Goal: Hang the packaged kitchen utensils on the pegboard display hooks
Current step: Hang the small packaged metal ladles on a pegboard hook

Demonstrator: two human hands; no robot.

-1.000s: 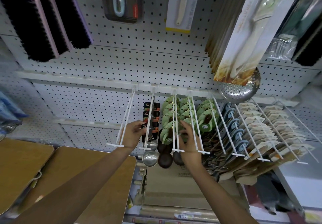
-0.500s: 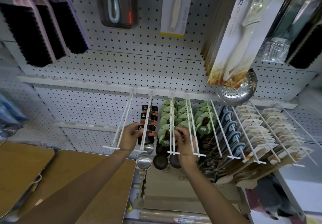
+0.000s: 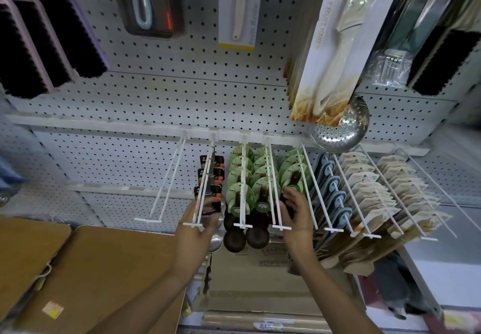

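A white pegboard (image 3: 161, 94) carries a row of long white double-wire hooks. My left hand (image 3: 195, 232) grips the front black-carded steel ladle (image 3: 211, 205) under the second hook (image 3: 205, 177), near its tip. To the right, three hooks carry dark wooden spoons on green cards (image 3: 240, 190). My right hand (image 3: 299, 216) reaches between the second and third of these hooks. Its fingers curl round a dark wooden spoon (image 3: 295, 179) hanging under the third. The leftmost hook (image 3: 168, 180) is bare.
Blue-handled utensils (image 3: 334, 193) and beige carded packs (image 3: 374, 190) fill the hooks to the right. A steel skimmer (image 3: 346, 136), fruit-knife boxes (image 3: 330, 47) and brushes (image 3: 52, 37) hang above. Wooden boards (image 3: 86, 276) lie lower left; a cardboard box (image 3: 260, 276) sits below the hooks.
My right hand has shifted right, from the middle green-card hooks to the spoon under the third. My left hand stays at the black-carded ladle. The view has tilted slightly.
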